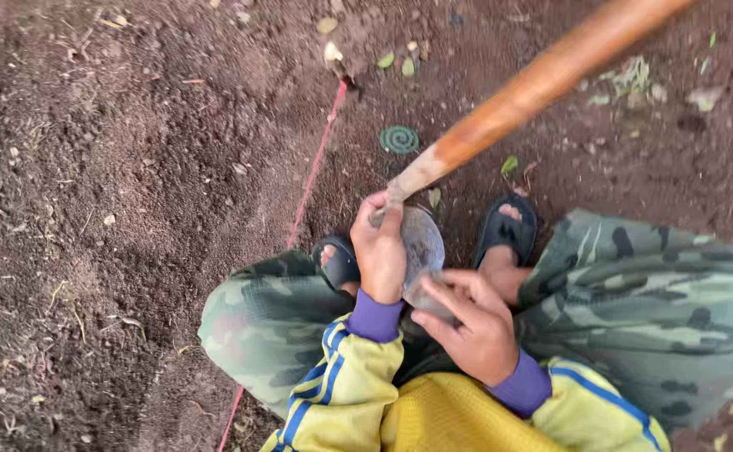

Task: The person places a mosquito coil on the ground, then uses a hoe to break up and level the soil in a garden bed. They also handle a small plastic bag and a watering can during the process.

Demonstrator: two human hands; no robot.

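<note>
I see left hand closed over hoe blade near its socket | right hand pinching blade's 6 o'clock edge | blade between sandalled feet | risk: edge could cut fingers; long handle toward 1 o'clock may tip.

A pink string crosses the dark soil, with a green spiral coil and scattered leaves nearby.

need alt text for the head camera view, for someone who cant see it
Seen from above, a squatting person's left hand and right hand grip the metal blade of a wooden-handled hoe. Below lie tilled soil, a red string and black sandals.
</note>
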